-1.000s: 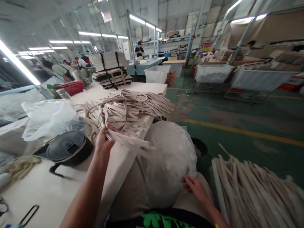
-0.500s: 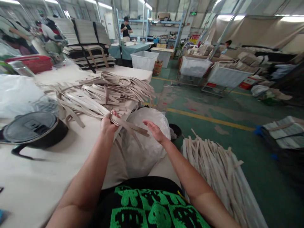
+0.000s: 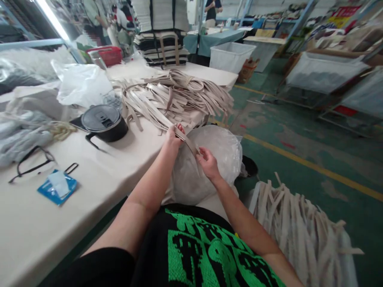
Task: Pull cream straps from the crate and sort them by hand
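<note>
A heap of beige fabric straps point(image 3: 176, 95) lies on the white table point(image 3: 89, 179). My left hand point(image 3: 172, 137) is closed on a bunch of these straps at the table's edge. My right hand point(image 3: 208, 162) pinches the free ends of the same bunch, just right of and below the left hand. Both hands hover over a bulging clear plastic bag point(image 3: 223, 153) in front of my lap.
A black lidded pot point(image 3: 103, 123), glasses point(image 3: 31, 165), a blue packet point(image 3: 56, 185) and plastic bags point(image 3: 80, 83) are on the table. More straps point(image 3: 299, 227) fill a bin at my right. Stacked bags point(image 3: 161, 44), white bins point(image 3: 231, 56) and other people stand beyond.
My right hand rose from the plastic bag and closed on the ends of the strap bunch. My left hand kept its grip. The view swung down and to the left.
</note>
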`<state>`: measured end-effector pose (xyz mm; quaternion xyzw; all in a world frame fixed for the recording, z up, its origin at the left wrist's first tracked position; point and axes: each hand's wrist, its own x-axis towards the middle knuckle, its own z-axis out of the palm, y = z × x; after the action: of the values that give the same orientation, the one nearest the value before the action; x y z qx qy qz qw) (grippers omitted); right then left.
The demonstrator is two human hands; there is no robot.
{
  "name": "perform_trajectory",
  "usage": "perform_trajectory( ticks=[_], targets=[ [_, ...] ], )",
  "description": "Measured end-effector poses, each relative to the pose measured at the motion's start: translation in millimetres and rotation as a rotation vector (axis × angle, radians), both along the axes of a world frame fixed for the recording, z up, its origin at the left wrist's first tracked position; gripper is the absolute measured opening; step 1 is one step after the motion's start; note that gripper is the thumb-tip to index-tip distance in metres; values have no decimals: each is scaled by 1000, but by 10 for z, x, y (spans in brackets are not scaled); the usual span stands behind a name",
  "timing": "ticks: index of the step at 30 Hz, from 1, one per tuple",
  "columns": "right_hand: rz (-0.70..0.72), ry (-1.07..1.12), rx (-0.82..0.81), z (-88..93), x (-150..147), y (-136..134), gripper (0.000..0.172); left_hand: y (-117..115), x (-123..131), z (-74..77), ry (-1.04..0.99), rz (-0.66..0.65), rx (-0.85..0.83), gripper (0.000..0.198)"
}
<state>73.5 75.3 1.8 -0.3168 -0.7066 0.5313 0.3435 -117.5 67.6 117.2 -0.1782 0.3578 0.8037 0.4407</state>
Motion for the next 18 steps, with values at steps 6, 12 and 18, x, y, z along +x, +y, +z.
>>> perform_trajectory(
  ticks=[6,12,18],
  targets=[
    [-35,-107,180,19,-51,-23,80,-36,14,-18,-18,-1,22,27],
    [201,-232,-79,-150,-63,-18,37,-90,10,-136,17,-28,4,36],
    [223,-230,-159,-80,207,-17,29,-116,171,-342,118,-70,-11,43]
  ],
)
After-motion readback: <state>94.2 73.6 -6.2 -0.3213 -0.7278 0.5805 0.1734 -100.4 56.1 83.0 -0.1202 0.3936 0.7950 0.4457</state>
